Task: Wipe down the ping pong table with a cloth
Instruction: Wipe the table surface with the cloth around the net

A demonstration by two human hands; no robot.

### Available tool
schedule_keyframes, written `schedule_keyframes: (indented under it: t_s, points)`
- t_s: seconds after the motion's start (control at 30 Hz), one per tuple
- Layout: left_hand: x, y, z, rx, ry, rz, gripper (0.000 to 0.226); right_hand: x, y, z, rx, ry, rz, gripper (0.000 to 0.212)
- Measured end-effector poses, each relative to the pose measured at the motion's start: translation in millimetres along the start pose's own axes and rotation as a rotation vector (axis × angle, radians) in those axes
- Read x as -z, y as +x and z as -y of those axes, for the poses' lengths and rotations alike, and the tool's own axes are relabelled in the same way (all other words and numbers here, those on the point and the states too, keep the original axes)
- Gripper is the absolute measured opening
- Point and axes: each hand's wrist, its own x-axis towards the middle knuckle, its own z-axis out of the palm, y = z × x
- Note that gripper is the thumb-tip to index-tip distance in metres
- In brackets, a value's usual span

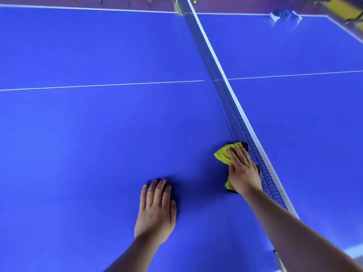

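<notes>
My right hand (pixel 243 171) lay flat on the yellow cloth (pixel 223 155), fingers straight, pressing it onto the blue table (pixel 78 134) right against the foot of the net (pixel 235 114). The cloth was bunched, poking out beyond my fingertips and under my wrist, with a dark edge touching the mesh. My left hand (pixel 156 209) rested palm down on the table nearby, fingers straight and close together, grasping nothing. A thin white line (pixel 98 86) crossed the table farther off.
</notes>
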Motion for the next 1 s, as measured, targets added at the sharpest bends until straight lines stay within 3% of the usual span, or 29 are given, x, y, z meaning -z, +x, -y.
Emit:
schedule_keyframes:
  t_s: [0.1, 0.4, 0.6, 0.8, 1.0]
  points:
    - [-1, 1, 2, -0.004, -0.007, -0.011, 0.051, -10, -4, 2, 0.014, -0.038, -0.074, 0.053]
    - [0, -3, 3, 0.001, -0.040, -0.007, 0.048, -25, -45, 6, -0.031, -0.070, -0.058, 0.057]
    - [-4, -3, 5, -0.010, -0.114, -0.060, 0.043, -35, -68, 29, -0.011, -0.040, -0.175, 0.056]
    - [17, -25, 34, -0.070, -0.178, -0.115, 0.041, -56, -95, 95, -0.022, -0.017, -0.212, 0.055]
    - [46, -73, 122, -0.041, -0.092, -0.097, 0.043, -84, -125, 187, -0.041, -0.039, -0.175, 0.058]
